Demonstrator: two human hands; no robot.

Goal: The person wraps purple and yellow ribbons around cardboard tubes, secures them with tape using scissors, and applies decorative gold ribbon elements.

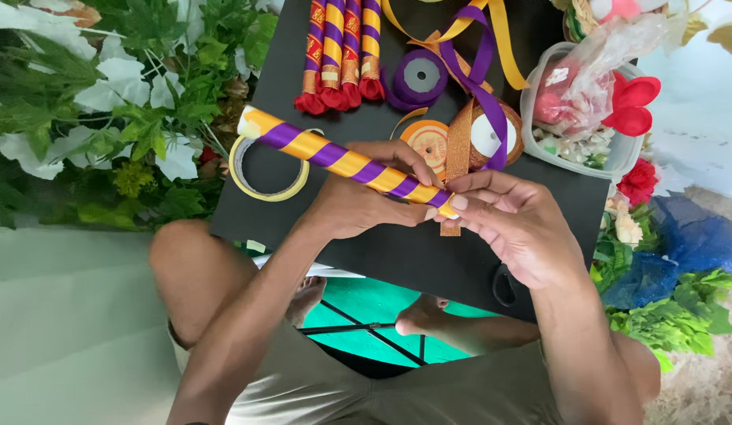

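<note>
Seemingly finishing the wrap, the left hand grips the purple-and-yellow ribbon-wound stick while right hand fingertips pinch its end, needing fastening next

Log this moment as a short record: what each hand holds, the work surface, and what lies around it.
left hand: grips the purple-and-yellow striped stick near its middle
right hand: fingertips pinch the stick's near end
surface: black board over the lap
beside stick: yellow tape roll
far edge: four finished striped sticks, purple ribbon spool
right side: clear plastic container with flower pieces
</note>
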